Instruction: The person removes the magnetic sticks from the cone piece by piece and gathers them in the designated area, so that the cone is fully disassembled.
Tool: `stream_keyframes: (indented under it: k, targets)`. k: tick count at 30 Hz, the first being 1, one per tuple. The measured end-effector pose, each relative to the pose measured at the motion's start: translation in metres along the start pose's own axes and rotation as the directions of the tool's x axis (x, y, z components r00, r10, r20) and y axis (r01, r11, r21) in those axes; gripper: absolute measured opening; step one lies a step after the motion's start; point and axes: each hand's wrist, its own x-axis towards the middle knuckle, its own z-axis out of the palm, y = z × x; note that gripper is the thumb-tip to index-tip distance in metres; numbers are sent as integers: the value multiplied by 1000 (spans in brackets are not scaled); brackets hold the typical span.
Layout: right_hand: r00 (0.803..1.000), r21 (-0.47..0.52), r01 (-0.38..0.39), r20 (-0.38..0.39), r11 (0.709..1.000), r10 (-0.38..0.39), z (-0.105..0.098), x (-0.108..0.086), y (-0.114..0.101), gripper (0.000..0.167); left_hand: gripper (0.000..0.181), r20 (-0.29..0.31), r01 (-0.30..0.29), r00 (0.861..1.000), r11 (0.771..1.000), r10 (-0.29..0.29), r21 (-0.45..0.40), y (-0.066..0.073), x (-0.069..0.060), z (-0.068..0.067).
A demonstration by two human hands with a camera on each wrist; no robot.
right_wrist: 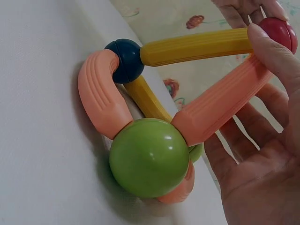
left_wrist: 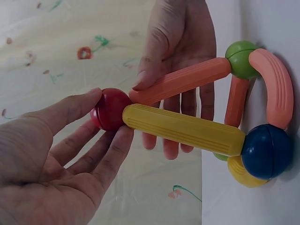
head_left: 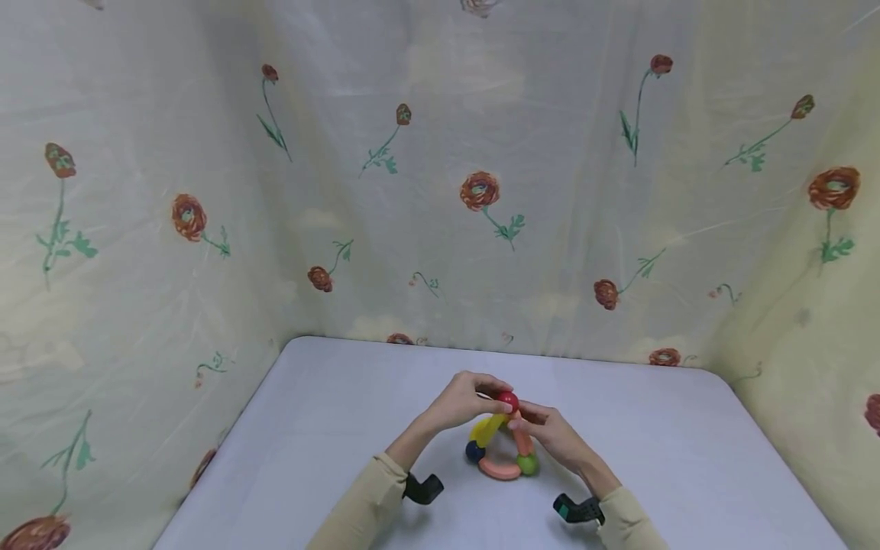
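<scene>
A magnetic-rod-and-ball frame stands on the table with its peak at a red ball (left_wrist: 111,109). My left hand (head_left: 459,399) pinches that ball between thumb and fingertips. A yellow rod (left_wrist: 185,129) slopes from the red ball to a blue ball (left_wrist: 267,151). Beside it, a pink rod (right_wrist: 225,99) runs down to a green ball (right_wrist: 149,157). My right hand (head_left: 560,439) holds the pink rod near its top, thumb on one side and fingers behind. At the base, a curved pink rod (right_wrist: 99,91) joins blue to green. A second green ball (right_wrist: 196,152) is mostly hidden.
The white table (head_left: 357,397) has rounded far corners. A flower-printed curtain (head_left: 440,229) hangs behind it and at both sides. Black wrist-camera mounts, the left one (head_left: 424,489) and the right one (head_left: 576,509), sit low beside the frame.
</scene>
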Motion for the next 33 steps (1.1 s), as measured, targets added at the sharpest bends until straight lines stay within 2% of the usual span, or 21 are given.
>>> stream_keyframes:
  k: [6,12,15,24,33]
  targets:
    - [999,14,13,-43,1000,-12,5,1,-6,52,27,-1,-2,1000,1000,2,2,1,-1,-1]
    - [998,-20,39,-41,999,-40,8,1,-14,48,27,-6,0,1000,1000,0,5,1,0,1]
    - [998,-23,22,-55,999,-24,9,0,-13,49,28,-7,7,1000,1000,-7,10,0,-1,1]
    - [985,-35,-13,-171,999,7,19,-2,-12,47,30,-5,3,1000,1000,-3,20,3,-2,2]
    - [984,-14,-16,-179,1000,13,25,-7,-16,42,29,32,23,999,999,-24,43,10,-6,1]
